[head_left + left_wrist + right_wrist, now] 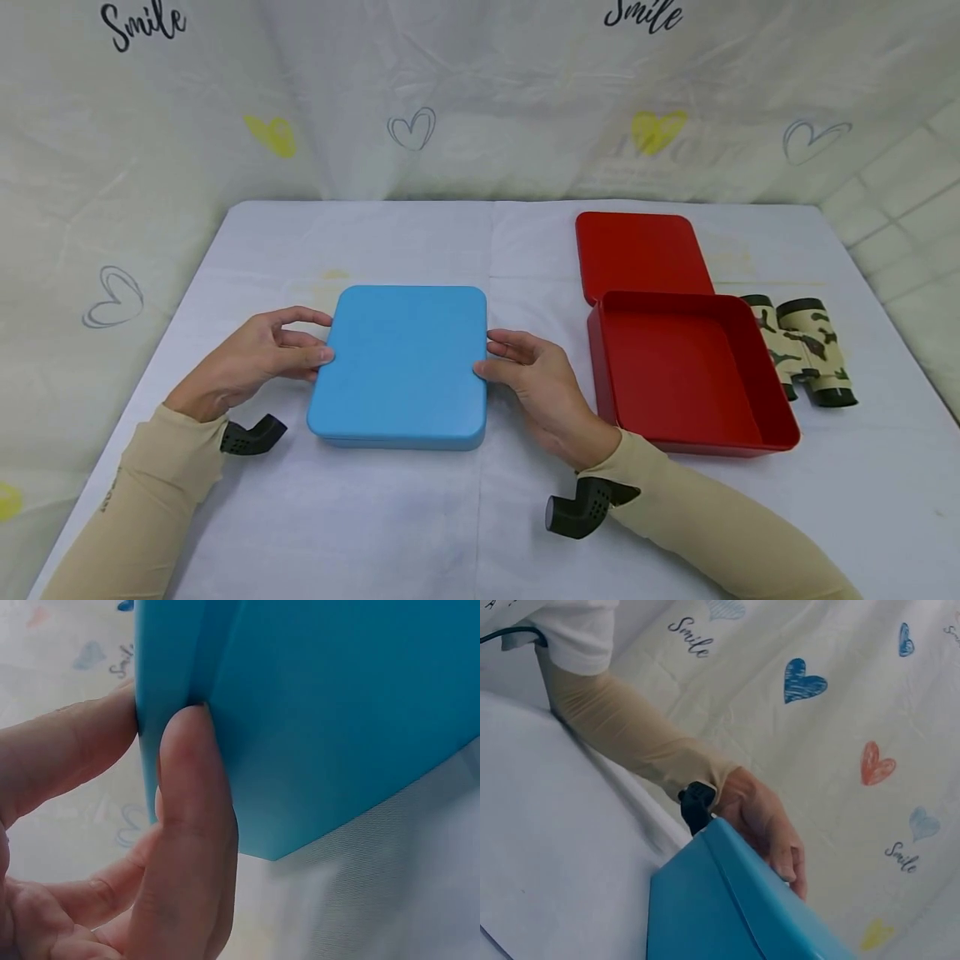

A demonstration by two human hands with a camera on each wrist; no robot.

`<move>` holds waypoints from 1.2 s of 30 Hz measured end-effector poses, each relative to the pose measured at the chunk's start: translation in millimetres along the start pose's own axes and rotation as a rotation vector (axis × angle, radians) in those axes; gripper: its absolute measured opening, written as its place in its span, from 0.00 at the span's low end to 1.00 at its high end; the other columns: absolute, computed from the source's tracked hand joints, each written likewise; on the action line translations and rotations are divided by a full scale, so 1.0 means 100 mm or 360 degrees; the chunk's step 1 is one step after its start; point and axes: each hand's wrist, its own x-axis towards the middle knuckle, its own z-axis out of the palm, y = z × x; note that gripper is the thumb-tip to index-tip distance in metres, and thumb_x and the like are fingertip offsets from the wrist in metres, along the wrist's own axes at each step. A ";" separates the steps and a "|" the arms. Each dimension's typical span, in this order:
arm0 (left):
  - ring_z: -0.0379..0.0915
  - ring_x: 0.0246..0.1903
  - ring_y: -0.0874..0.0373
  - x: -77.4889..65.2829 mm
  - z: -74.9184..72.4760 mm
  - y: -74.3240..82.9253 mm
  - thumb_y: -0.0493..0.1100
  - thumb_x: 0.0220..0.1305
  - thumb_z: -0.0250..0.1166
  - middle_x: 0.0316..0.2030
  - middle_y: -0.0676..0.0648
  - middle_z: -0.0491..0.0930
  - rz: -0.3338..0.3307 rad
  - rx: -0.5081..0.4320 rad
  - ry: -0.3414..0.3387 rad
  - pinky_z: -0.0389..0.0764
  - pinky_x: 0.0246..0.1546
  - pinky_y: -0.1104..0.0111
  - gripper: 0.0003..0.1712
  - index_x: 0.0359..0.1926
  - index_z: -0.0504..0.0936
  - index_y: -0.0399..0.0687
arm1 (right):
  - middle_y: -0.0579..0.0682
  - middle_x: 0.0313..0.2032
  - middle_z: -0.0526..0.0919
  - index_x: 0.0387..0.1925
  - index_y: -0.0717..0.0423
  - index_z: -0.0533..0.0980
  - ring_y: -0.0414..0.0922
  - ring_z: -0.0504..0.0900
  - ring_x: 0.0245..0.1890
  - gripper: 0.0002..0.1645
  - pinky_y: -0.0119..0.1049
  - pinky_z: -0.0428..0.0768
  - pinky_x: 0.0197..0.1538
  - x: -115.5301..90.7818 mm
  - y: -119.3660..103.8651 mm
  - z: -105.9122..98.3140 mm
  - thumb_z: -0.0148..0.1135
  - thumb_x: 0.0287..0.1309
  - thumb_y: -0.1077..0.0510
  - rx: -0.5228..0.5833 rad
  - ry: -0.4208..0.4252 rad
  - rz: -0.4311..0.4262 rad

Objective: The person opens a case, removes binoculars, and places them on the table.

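The left hand [262,354] is pinching the near side of the blue box [401,367], with its thumb and fingers pressing on the edge. The right hand [543,379] is pinching the other side, with its thumb lying on the top edge and its fingers bending along the side. So the blue box is sitting right between the two hands, with its flat top facing up. A thin line is running along its side. I cannot tell if its bottom is touching the desk [375,517] below the hands. To the right of the right hand, a red box [697,446] is standing open, and its red lid [637,254] is leaning back on the far side, away from the hand. Past the red box, farther right from that hand, spotty green and tan binoculars [825,350] are lying close beside it. A tan sleeve [161,483] is covering the left arm, and a small black camera [253,435] is poking out just below the left hand. Ahead of both hands, a pale cloth [487,67] with hearts is hanging.
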 end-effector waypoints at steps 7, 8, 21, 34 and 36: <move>0.87 0.39 0.56 0.00 0.01 -0.01 0.45 0.66 0.73 0.38 0.52 0.88 0.0016 -0.0013 -0.0019 0.88 0.49 0.64 0.35 0.68 0.67 0.44 | 0.51 0.65 0.77 0.68 0.54 0.72 0.50 0.76 0.66 0.32 0.46 0.79 0.71 0.00 0.00 0.00 0.69 0.62 0.65 -0.0018 0.0006 -0.0005; 0.87 0.39 0.56 -0.01 0.01 -0.01 0.45 0.66 0.72 0.38 0.52 0.88 0.0013 -0.0011 -0.0021 0.88 0.50 0.64 0.35 0.68 0.67 0.44 | 0.51 0.65 0.77 0.68 0.54 0.72 0.50 0.77 0.66 0.32 0.45 0.79 0.71 0.00 0.00 0.00 0.69 0.62 0.65 -0.0019 0.0008 -0.0005; 0.87 0.39 0.56 0.00 0.03 0.02 0.45 0.67 0.72 0.38 0.52 0.87 0.0025 0.0052 -0.0010 0.88 0.49 0.65 0.35 0.68 0.66 0.43 | 0.50 0.65 0.78 0.68 0.53 0.74 0.49 0.77 0.66 0.33 0.46 0.78 0.71 0.02 0.01 0.01 0.69 0.61 0.66 0.0010 0.0055 0.0020; 0.87 0.39 0.57 0.01 0.04 0.02 0.45 0.68 0.71 0.41 0.50 0.86 0.0035 0.0100 0.0005 0.89 0.48 0.67 0.37 0.71 0.65 0.41 | 0.52 0.65 0.77 0.67 0.55 0.73 0.51 0.76 0.65 0.33 0.47 0.78 0.72 0.02 -0.04 0.05 0.67 0.61 0.68 0.0051 0.0126 0.0077; 0.87 0.39 0.57 0.00 0.04 0.03 0.46 0.67 0.71 0.42 0.49 0.86 0.0025 0.0105 0.0013 0.89 0.48 0.66 0.38 0.71 0.65 0.42 | 0.52 0.64 0.77 0.67 0.54 0.73 0.51 0.76 0.64 0.33 0.47 0.78 0.72 0.01 -0.05 0.07 0.66 0.61 0.68 0.0056 0.0130 0.0087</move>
